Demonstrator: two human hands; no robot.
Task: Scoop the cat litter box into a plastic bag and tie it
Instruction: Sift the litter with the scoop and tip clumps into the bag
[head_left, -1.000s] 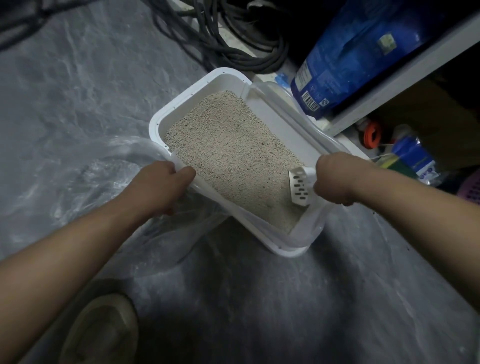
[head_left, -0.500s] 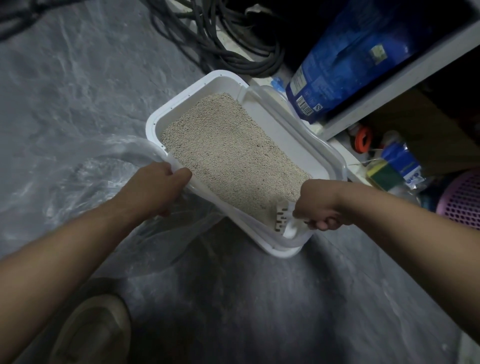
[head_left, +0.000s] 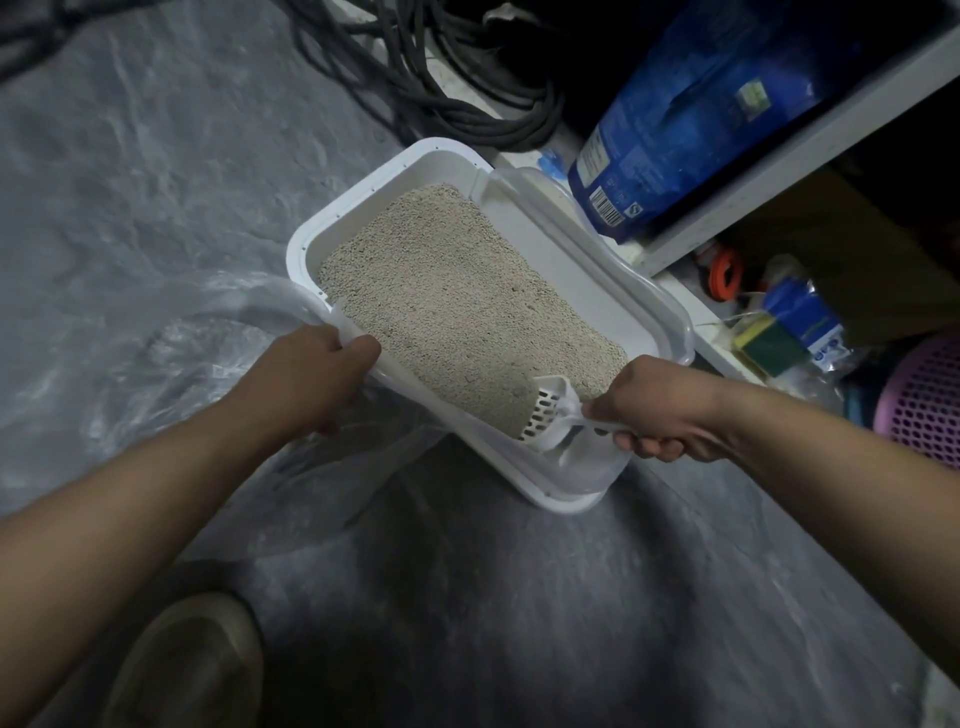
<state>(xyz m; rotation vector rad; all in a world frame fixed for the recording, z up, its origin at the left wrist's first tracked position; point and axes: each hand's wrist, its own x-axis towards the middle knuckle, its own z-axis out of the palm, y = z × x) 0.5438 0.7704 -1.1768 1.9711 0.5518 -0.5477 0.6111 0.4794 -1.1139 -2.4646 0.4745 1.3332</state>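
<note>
From my head camera, my left hand (head_left: 306, 379) is clenching the clear plastic bag (head_left: 171, 364) against the near-left rim of the white litter box (head_left: 332, 218) on the floor. My right hand (head_left: 660, 410) is gripping the slotted scoop (head_left: 545, 410), which is digging into the litter (head_left: 457, 296) at the near end. I should be pushing shallow and level, keeping the bag mouth open.

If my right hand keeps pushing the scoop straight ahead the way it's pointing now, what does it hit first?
The right hand aims the scoop up and left along the litter box. Its mouth already sits against the litter, so it would likely dig into that first.
</note>
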